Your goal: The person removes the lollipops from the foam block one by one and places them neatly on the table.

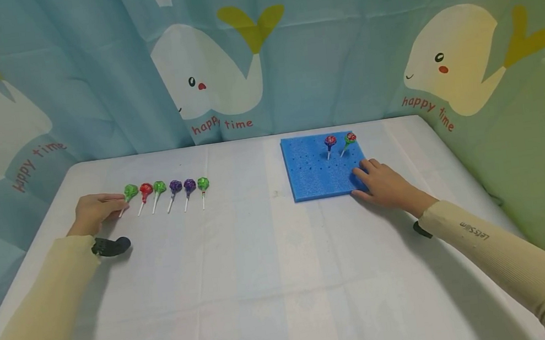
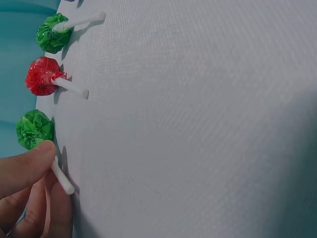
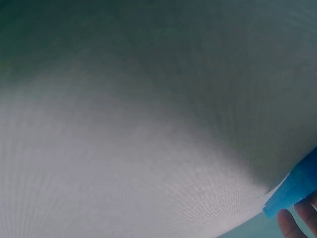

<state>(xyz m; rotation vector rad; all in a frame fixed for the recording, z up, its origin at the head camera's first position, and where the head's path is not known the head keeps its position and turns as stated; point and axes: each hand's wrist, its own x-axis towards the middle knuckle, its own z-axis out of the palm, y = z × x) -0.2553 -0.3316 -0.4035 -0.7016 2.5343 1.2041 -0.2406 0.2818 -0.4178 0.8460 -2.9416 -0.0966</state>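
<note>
At the left end of a row of lollipops, my left hand (image 1: 94,211) pinches the stick of a green lollipop (image 1: 130,191) between thumb and fingers. The left wrist view shows the thumb (image 2: 42,156) just below its green wrapper, with the white stick sticking out past it. Beside it lie a red lollipop (image 1: 146,190) and another green lollipop (image 1: 159,188). My right hand (image 1: 384,185) rests at the right edge of a blue foam board (image 1: 316,182), touching it with loosely bent fingers. In the right wrist view only some fingertips and the board's corner show.
Farther along the row lie two purple lollipops (image 1: 176,188) and a green lollipop (image 1: 203,185). Two lollipops, one red and purple (image 1: 330,141), one red and green (image 1: 350,139), stand in the holed board. A whale-print curtain (image 1: 342,74) hangs behind the white table (image 1: 262,260).
</note>
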